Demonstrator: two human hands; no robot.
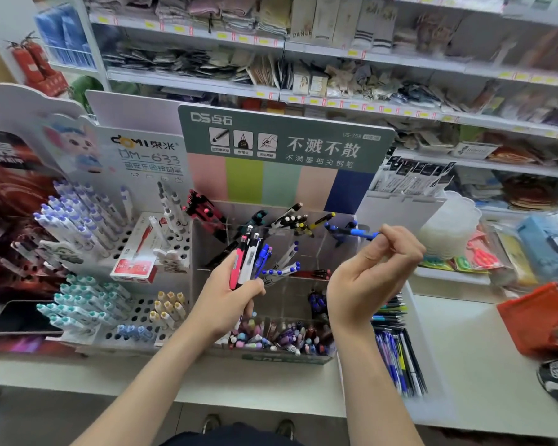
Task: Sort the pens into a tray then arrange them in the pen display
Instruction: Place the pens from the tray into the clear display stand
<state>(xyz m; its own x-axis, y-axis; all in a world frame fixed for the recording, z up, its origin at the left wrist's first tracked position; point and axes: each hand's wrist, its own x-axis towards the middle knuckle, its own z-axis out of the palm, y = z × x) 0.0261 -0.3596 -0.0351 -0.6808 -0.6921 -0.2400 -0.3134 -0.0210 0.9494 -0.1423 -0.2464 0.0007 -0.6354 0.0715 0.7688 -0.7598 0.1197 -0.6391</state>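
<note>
Head view: left hand [231, 299] grips bundled pens [247, 257]; right hand [368, 275] pinches a blue pen [356, 232] above the display [281, 185].

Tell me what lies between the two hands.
In the head view, between the left hand and right hand sit display compartments with blue-tipped pens.

The pen display [194, 284] has clear, glossy plastic dividers [303, 278] under a matt printed card header [284, 146], and the pens [247, 259] bunched before it, like the blue pen [356, 233], look like smooth shiny plastic. Beside it the perforated rack [178, 249] is matt white plastic and the red box [132, 267] on it is glossy printed card. The counter [464, 333] is smooth and white with a faint sheen, the phone [23, 317] shows a glossy black face, and the folded cloth [239, 17] on the shelves [190, 30] looks soft and matt.
</note>
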